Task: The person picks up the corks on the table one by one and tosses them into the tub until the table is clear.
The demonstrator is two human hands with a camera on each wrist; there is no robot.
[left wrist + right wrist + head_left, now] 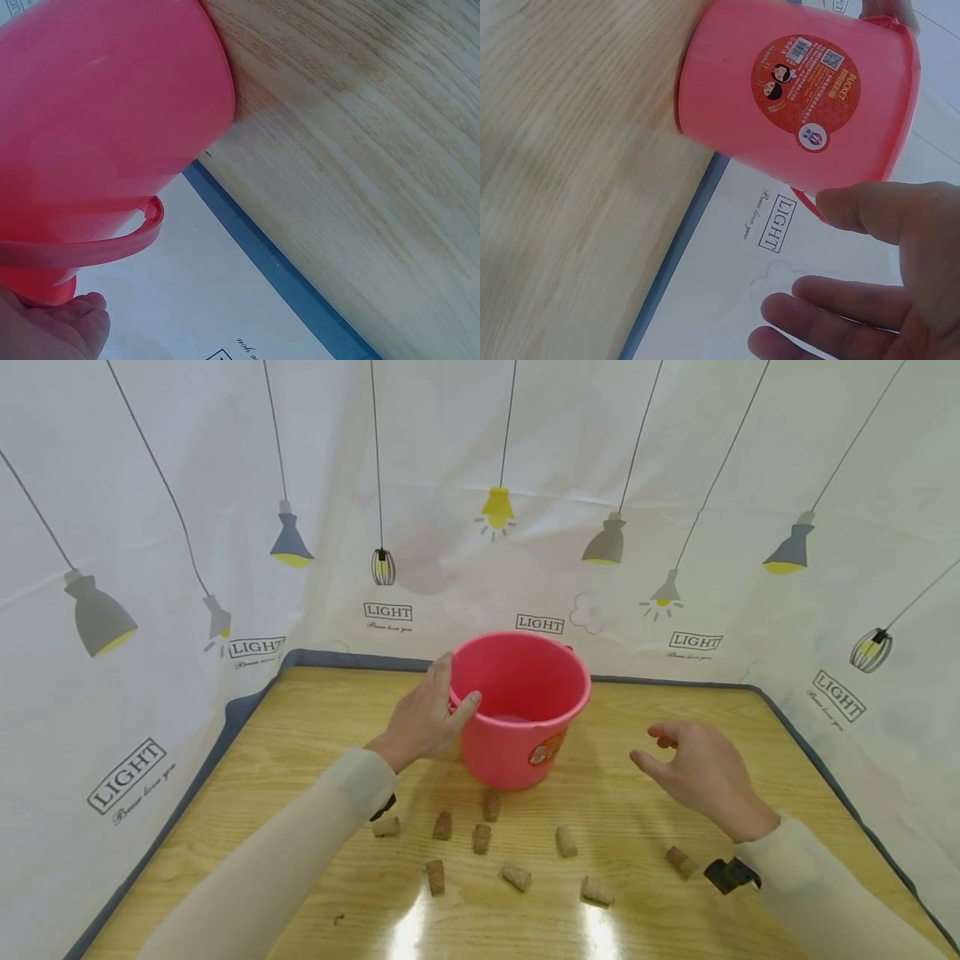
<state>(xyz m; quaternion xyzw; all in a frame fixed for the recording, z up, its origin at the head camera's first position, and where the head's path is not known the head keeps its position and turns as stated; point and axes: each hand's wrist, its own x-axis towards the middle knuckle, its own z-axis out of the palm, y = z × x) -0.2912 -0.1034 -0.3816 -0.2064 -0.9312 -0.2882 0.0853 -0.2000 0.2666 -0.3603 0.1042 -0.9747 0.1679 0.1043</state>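
Observation:
A pink plastic bucket (525,752) stands upright on the wooden table, with a round orange label (806,82) on its side. My left hand (427,714) grips the bucket's left rim, its thumb over the edge. In the left wrist view, part of the left hand (64,330) shows at the rim, near the bucket's handle (90,251). My right hand (697,768) hovers to the right of the bucket, apart from it and holding nothing. Its fingers (840,300) are loosely bent and spread from the thumb. Several corks lie scattered before the bucket, among them one cork (516,877) near the middle.
One cork (681,862) lies off to the right, below my right hand. A white sheet (450,468) printed with lamps rises behind and at both sides of the table (337,710). A dark blue band (360,660) runs along the table's edge.

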